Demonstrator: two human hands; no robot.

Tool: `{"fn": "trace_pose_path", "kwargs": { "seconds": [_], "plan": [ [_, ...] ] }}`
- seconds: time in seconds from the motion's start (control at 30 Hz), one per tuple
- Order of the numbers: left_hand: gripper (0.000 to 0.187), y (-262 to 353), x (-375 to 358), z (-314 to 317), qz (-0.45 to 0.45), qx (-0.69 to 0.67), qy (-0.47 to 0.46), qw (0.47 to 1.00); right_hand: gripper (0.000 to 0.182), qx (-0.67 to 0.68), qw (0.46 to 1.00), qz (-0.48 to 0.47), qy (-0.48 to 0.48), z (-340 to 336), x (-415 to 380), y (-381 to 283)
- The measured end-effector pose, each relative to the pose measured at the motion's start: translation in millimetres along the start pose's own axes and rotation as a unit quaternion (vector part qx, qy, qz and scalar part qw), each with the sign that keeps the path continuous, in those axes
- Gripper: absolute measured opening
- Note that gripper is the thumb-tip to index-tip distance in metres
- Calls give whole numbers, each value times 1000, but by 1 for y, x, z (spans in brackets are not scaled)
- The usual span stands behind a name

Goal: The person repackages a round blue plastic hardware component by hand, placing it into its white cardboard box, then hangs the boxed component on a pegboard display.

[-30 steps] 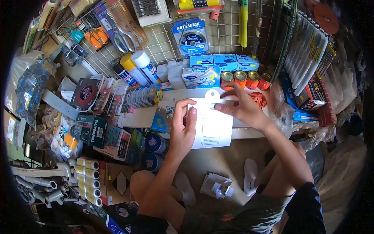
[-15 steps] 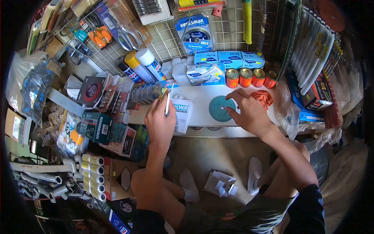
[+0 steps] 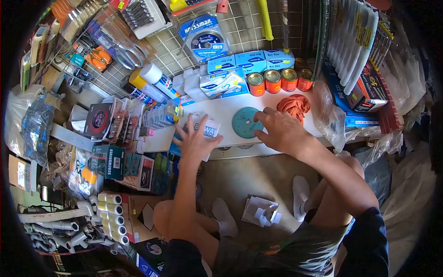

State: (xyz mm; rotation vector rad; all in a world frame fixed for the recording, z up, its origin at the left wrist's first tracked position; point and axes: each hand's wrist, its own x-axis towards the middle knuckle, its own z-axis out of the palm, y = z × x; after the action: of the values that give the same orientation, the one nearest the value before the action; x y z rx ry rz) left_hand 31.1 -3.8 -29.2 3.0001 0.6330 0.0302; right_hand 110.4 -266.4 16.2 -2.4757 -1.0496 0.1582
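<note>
My left hand (image 3: 194,140) has its fingers spread over a white card with blue lettering (image 3: 210,128) at the left of the white shelf (image 3: 221,107); nothing is held in it. At the right edge of a round green disc (image 3: 247,123) is my right hand (image 3: 284,130), fingers apart and curved, the fingertips over the disc's rim. Whether they touch the disc is unclear. Just behind the right hand lies a crumpled orange cloth (image 3: 294,106).
Behind the disc stand several red cans (image 3: 272,82) and blue boxes (image 3: 249,61). Spray cans (image 3: 157,78) and packaged goods are at the left. Plastic wrap (image 3: 328,111) hangs at the shelf's right. An opened white carton (image 3: 261,211) lies on the floor between the feet.
The white pen-like object is gone from my left hand, whose fingers have spread over the card. My right hand is closer to the disc. The view has shifted and tilted.
</note>
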Motion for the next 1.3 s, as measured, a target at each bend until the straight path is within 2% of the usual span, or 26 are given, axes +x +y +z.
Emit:
{"fn": "trace_pose_path", "kwargs": {
  "seconds": [0.13, 0.23, 0.43, 0.53, 0.63, 0.73, 0.93, 1.3],
  "plan": [
    [121, -34, 21, -11, -51, -63, -146, 986, 33, -13, 999, 28, -5, -3, -7, 3],
    [118, -39, 23, -11, -57, -52, -136, 988, 34, -18, 999, 31, -14, -8, -10, 2],
    [114, -30, 25, 0, -112, -65, -35, 991, 35, -9, 1000, 19, -18, -4, -7, -3],
    [115, -32, 21, 2, -89, -59, -29, 994, 36, -6, 1000, 9, -24, -1, -5, -4],
    [115, -39, 15, -4, -65, -34, -84, 994, 38, -15, 999, 8, -31, -1, -4, -4],
    [111, -40, 15, -7, -48, -60, -53, 996, 39, -22, 999, 14, -48, -1, -2, -5],
    [102, -28, 16, -3, -72, -71, -3, 995, 37, -12, 999, 16, -39, 1, -2, -6],
    [107, -26, 17, -4, -87, -88, -27, 992, 42, -37, 998, -9, -48, 7, -3, 3]
  ]
}}
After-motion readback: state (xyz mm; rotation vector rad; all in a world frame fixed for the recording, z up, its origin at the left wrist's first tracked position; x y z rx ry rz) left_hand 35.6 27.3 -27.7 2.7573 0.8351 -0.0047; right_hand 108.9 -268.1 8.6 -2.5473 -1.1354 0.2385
